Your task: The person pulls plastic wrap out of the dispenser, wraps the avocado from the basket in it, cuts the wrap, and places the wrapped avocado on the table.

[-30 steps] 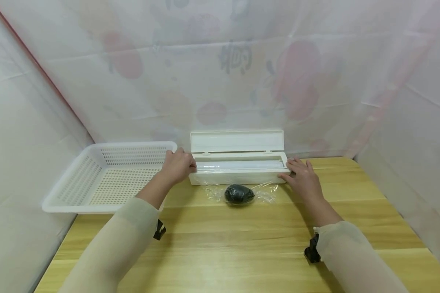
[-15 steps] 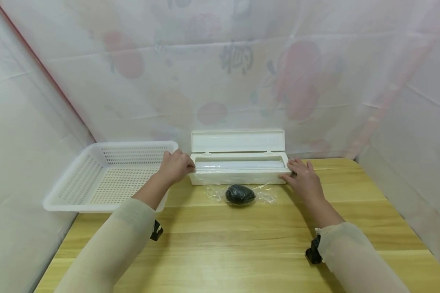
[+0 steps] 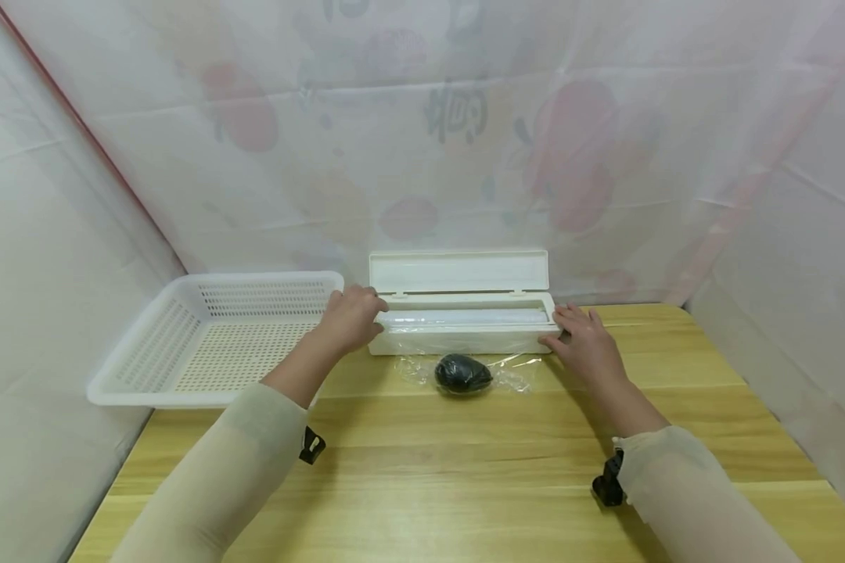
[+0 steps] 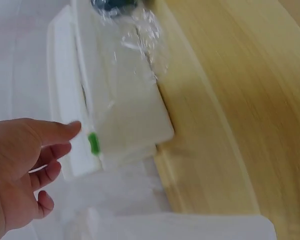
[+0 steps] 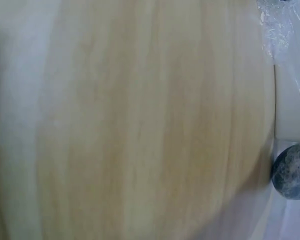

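A white cling film box (image 3: 458,342) stands lid up near the back wall, its film roll (image 3: 465,317) inside. Clear film hangs over its front. Before it lies a dark, egg-shaped item (image 3: 462,374) wrapped in clear film. My left hand (image 3: 352,317) is at the box's left end, thumb and fingers parted; in the left wrist view the thumb is near a green piece (image 4: 93,143) on the box. My right hand (image 3: 584,340) holds the box's right end, thumb at the front. The right wrist view shows a dark round thing (image 5: 292,171) by that end, but no hand.
A white perforated basket (image 3: 176,403) stands at the left, close to my left forearm. The wooden table (image 3: 436,485) ends at a pale printed sheet (image 3: 493,180) behind the box. Similar sheets rise on both sides.
My left thumb and fingers have spread apart at the box's left end after being pinched together there. My right hand, the box and the wrapped item stay in place.
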